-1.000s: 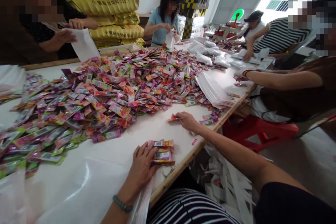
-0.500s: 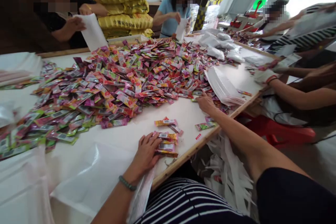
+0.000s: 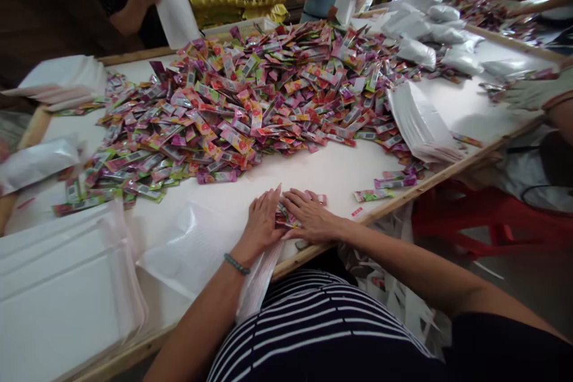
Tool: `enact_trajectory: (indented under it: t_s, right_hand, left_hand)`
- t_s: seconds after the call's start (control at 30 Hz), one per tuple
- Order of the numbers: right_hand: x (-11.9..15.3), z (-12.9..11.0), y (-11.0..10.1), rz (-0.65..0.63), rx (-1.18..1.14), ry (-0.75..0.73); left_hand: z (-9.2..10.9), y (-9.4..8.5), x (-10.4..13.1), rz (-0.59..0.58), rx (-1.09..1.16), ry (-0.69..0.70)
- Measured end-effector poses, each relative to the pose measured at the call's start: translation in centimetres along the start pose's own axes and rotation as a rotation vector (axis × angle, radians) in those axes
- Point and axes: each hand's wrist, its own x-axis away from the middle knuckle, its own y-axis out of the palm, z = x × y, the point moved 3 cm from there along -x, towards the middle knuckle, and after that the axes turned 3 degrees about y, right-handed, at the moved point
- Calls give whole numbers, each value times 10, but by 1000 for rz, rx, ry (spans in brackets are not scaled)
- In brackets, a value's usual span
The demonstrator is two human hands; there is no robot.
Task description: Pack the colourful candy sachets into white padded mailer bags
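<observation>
Near the table's front edge, my left hand (image 3: 262,222) and my right hand (image 3: 312,216) press in from both sides on a small bunch of candy packets (image 3: 285,218). Fingers of both hands are fairly straight and partly cover the packets. Beyond them spreads a big heap of pink, purple, orange and green packets (image 3: 250,104). A filled white pouch (image 3: 185,245) lies left of my left hand. Under my left wrist, a stack of white bags (image 3: 257,283) sticks out over the edge. Several loose packets (image 3: 373,194) lie to the right.
White bag stacks lie at front left (image 3: 58,286), back left (image 3: 62,80) and right (image 3: 423,122). Filled pouches (image 3: 416,51) sit at the back right. A wooden rim (image 3: 403,194) edges the table. Co-workers hold white bags across it. A red stool (image 3: 487,221) stands at right.
My right hand has come back from the heap's right side to meet my left hand at the bunch of packets. The view has tilted down and shifted left.
</observation>
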Motion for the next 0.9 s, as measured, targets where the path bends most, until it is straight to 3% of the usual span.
enact_trajectory:
  t_s: [0.1,0.2,0.33,0.4,0.5,0.6,0.7,0.8,0.9]
  right_hand:
    - [7,-3,3,-3,44,25]
    - [7,-2,1,22,83,40]
    - [10,-3,-5,55,104,22]
    - [14,-6,-8,71,78,-35]
    - [19,-10,-9,108,26,-104]
    - [18,-8,-6,142,-2,-49]
    - [15,-1,-2,180,-59,32]
    - [15,9,-1,251,-162,137]
    - [18,15,-1,312,-271,198]
  left_hand:
    - [9,-10,-2,-40,51,-6]
    - [28,-42,5,-44,85,-68]
    - [66,-97,34,-10,-21,-84]
    - [82,-108,57,-75,-133,-64]
    - [88,-99,96,-259,-311,-100]
    - [76,-83,127,-354,-446,-167]
    - [66,-84,141,-279,-548,-190]
    - [71,-94,152,-173,-601,-99]
    - [78,-95,168,-216,-593,-22]
